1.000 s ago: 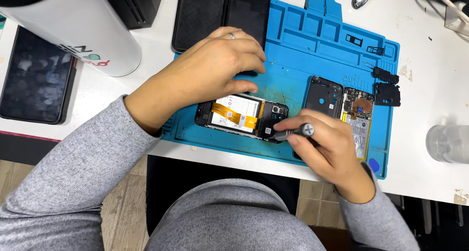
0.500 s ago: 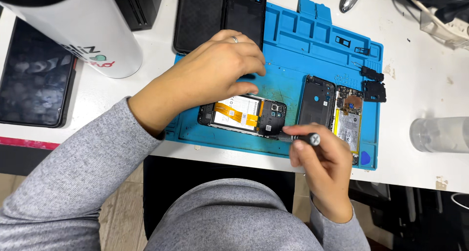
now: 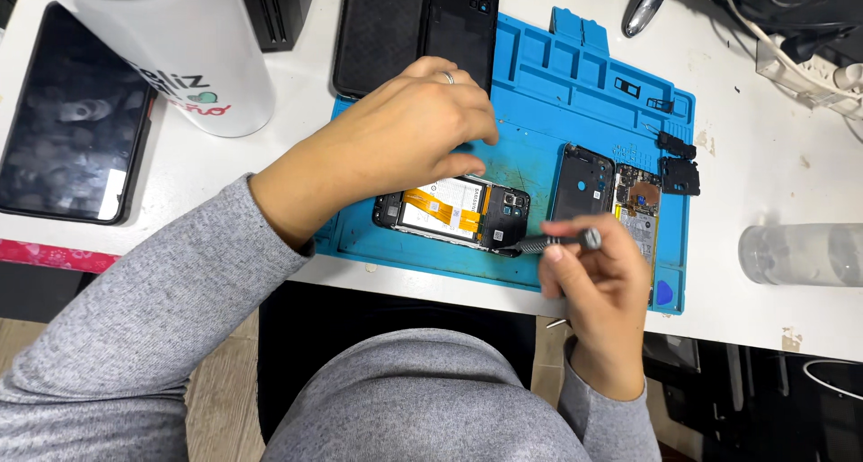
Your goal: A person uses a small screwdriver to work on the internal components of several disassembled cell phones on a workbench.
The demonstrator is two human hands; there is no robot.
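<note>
Opened phone (image 3: 454, 212) frame centre on blue mat (image 3: 557, 84); my left hand (image 3: 404, 143) presses it, covering top edge; right hand (image 3: 598, 282) pinches screwdriver (image 3: 553, 242); second phone (image 3: 593, 185) right, white mug (image 3: 193, 53) upper left

White table (image 3: 764, 170): blue mat (image 3: 575, 93), tumbler (image 3: 193, 57), dark phone (image 3: 67, 120).

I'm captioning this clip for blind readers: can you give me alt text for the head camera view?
A person's left hand steadies an opened phone on a blue work mat while the right hand holds a small screwdriver to its lower corner. A second opened phone lies on the mat beside it.
</note>
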